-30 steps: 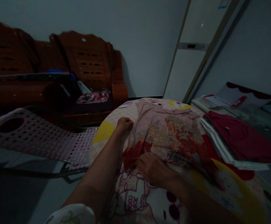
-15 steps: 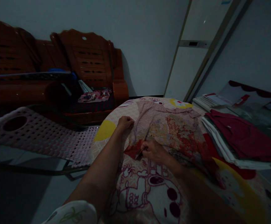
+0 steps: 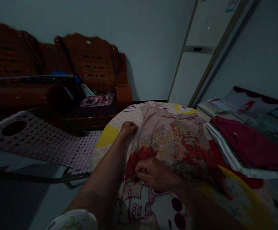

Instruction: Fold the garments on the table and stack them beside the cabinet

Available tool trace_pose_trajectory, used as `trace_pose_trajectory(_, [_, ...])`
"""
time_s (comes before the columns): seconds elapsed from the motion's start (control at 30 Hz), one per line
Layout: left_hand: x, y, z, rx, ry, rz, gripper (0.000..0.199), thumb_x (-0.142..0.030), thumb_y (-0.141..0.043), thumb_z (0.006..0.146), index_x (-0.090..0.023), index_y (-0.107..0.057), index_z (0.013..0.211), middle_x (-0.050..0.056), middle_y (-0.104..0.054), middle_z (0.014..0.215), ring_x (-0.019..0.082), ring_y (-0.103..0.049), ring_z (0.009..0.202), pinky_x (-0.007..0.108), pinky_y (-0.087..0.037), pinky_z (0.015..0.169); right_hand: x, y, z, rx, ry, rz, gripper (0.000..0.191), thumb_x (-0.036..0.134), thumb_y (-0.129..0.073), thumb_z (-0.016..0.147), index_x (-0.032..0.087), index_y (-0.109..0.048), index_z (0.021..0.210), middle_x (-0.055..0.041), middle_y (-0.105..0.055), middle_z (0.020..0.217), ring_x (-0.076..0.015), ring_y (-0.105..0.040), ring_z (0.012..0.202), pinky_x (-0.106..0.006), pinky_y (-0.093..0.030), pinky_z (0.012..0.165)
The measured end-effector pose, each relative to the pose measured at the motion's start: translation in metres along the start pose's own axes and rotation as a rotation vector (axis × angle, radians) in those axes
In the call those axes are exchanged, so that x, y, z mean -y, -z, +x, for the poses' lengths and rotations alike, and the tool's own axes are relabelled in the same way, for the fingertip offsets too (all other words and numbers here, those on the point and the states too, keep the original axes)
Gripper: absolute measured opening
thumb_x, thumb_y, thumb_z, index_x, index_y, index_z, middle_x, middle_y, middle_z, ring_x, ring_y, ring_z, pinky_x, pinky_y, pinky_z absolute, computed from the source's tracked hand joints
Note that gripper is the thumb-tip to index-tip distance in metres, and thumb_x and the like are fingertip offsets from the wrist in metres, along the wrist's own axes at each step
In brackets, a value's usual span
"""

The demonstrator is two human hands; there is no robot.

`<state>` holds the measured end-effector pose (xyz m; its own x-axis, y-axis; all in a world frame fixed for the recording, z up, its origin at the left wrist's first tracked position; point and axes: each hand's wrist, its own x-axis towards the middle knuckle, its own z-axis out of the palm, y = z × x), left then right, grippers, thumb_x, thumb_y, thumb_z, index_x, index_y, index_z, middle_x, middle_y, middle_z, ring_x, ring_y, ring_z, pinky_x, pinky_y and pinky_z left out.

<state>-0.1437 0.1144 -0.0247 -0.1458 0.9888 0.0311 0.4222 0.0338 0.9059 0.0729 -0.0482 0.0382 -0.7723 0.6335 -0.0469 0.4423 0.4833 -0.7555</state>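
Note:
A pinkish garment with a red and tan pattern (image 3: 162, 134) lies spread over a round table with a printed cloth (image 3: 110, 123). At the garment's left edge is my left hand (image 3: 128, 128), its fingers closed on the fabric. My right hand (image 3: 150, 172) pinches the red lower corner of the garment, nearer to me. Some small folds run through the middle of the garment.
Folded clothes, a dark red one (image 3: 251, 143) on top, are stacked at the right. Papers (image 3: 220, 105) lie behind them. A woven chair (image 3: 57, 140) stands left, and a wooden sofa (image 3: 91, 64) is behind.
My right hand has moved toward me with the red corner, and the garment's lower left part is spread out further. My left hand has stayed at the left edge.

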Motion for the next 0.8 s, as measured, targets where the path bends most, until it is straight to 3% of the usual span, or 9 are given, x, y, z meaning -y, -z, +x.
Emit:
trace_pose_trajectory(0.13, [0.006,-0.001,0.006,-0.027,0.033,-0.027,0.015,-0.027,-0.061,0.065,-0.013,-0.067,0.069,0.002,-0.062,0.054,0.013,-0.056,0.050,0.024,-0.044,0.051,-0.008,-0.027,-0.008,0.072,0.023,-0.288,0.013,0.014,-0.054,0.079,0.018,-0.064,0.085,-0.0016,-0.069,0.077,-0.0142,-0.060,0.068,-0.024,-0.036,0.061])
trace_pose_trajectory(0.23, [0.007,-0.006,0.014,-0.040,0.059,-0.054,0.017,-0.025,-0.063,0.068,-0.012,-0.069,0.078,0.004,-0.065,0.061,0.014,-0.060,0.055,0.025,-0.048,0.056,-0.015,-0.045,-0.010,0.032,0.078,-0.564,0.018,0.020,-0.055,0.081,0.017,-0.061,0.098,-0.0069,-0.069,0.087,-0.0212,-0.062,0.076,-0.030,-0.041,0.068])
trace_pose_trajectory(0.33, [0.001,-0.014,0.025,-0.061,0.069,-0.055,0.020,-0.021,-0.064,0.070,-0.011,-0.069,0.087,0.006,-0.069,0.071,0.014,-0.063,0.060,0.024,-0.049,0.060,-0.014,-0.052,-0.009,-0.007,0.157,-0.688,0.020,0.026,-0.055,0.085,0.016,-0.057,0.102,-0.0089,-0.066,0.089,-0.0237,-0.061,0.076,-0.034,-0.043,0.067])
trace_pose_trajectory(0.57, [-0.024,-0.031,0.059,-0.038,-0.017,-0.005,0.048,-0.011,-0.065,0.070,-0.016,-0.066,0.118,0.006,-0.073,0.087,0.014,-0.063,0.071,0.021,-0.047,0.065,-0.015,-0.052,0.003,-0.042,0.225,-0.718,0.010,0.020,-0.052,0.089,0.018,-0.055,0.098,-0.0063,-0.066,0.088,-0.0202,-0.062,0.071,-0.031,-0.041,0.060])
trace_pose_trajectory(0.8, [-0.033,-0.035,0.088,0.032,0.038,-0.008,0.027,-0.020,-0.070,0.071,-0.010,-0.073,0.096,0.004,-0.068,0.067,0.013,-0.060,0.058,0.022,-0.047,0.058,-0.026,-0.052,0.011,-0.062,0.212,-0.574,0.005,0.021,-0.054,0.086,0.018,-0.057,0.088,-0.0048,-0.068,0.085,-0.0164,-0.059,0.067,-0.029,-0.034,0.057])
